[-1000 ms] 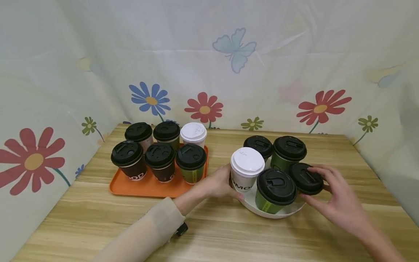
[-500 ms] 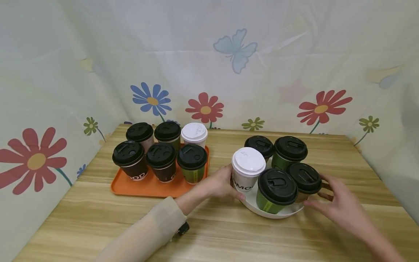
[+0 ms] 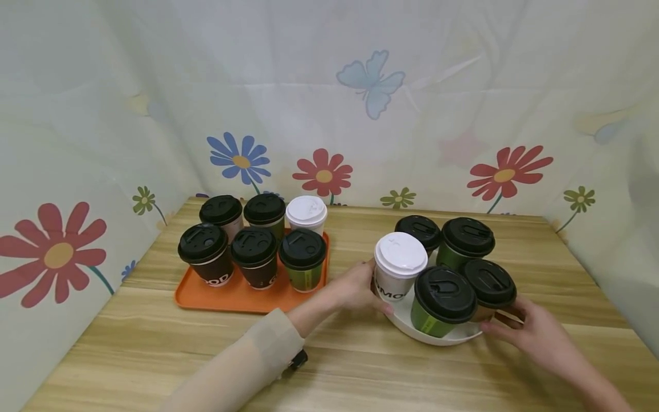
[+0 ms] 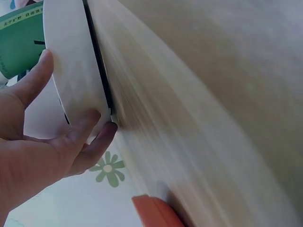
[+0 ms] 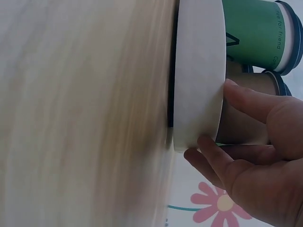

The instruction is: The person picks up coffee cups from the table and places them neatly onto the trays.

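A white round tray (image 3: 437,340) carries several lidded paper cups. At its left, my left hand (image 3: 360,290) holds the tray close beside the cup with the white lid (image 3: 400,253). In the left wrist view, the thumb lies at the upper rim and the fingers curl against the outer wall (image 4: 75,71). My right hand (image 3: 535,332) grips the opposite side, next to a brown cup with a black lid (image 3: 489,281). The right wrist view shows that thumb on the rim and the fingertips at the tray's side (image 5: 199,75). A green cup (image 3: 431,320) stands in front.
To the left, an orange rectangular tray (image 3: 216,300) bears several lidded cups in two rows. A small black object (image 3: 298,359) shows beside the left sleeve (image 3: 257,355). Flower-printed cloth (image 3: 329,86) hangs behind the wooden table (image 3: 154,355).
My right hand has come down from the brown cup's black lid to the round tray's edge. The tray, with its cups and both hands, has shifted slightly to the right.
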A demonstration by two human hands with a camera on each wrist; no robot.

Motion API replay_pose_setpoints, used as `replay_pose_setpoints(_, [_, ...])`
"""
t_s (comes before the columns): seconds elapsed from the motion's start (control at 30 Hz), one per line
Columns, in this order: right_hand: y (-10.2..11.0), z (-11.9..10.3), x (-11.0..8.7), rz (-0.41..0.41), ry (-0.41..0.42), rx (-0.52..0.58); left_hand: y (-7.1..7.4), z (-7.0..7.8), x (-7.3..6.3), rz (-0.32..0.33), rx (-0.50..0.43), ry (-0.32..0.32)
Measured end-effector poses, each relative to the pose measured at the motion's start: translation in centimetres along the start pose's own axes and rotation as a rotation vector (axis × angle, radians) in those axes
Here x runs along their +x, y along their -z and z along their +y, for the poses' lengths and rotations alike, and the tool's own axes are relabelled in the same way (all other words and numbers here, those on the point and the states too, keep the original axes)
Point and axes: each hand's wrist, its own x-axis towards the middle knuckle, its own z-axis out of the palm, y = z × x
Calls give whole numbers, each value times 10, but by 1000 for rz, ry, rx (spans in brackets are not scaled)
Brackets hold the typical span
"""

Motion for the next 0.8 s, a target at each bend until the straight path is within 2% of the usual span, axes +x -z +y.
replay_pose_setpoints(0.13, [3, 5, -2, 12, -22, 31, -3, 3, 5, -5, -26, -16])
replay_pose_setpoints(0.3, [8, 9, -2, 3, -61, -6, -6, 5, 11, -6, -45, -19])
replay_pose_setpoints(0.47, [11, 11, -3, 2, -95, -28, -8, 7, 15, -20, -75, 2])
replay_pose_setpoints(0.6, [11, 13, -4, 9, -90, -18, -9, 8, 17, -14, -92, 13])
replay_pose_setpoints(0.8, [17, 15, -5, 1, -82, 22, -12, 8, 18, -2, -62, -35])
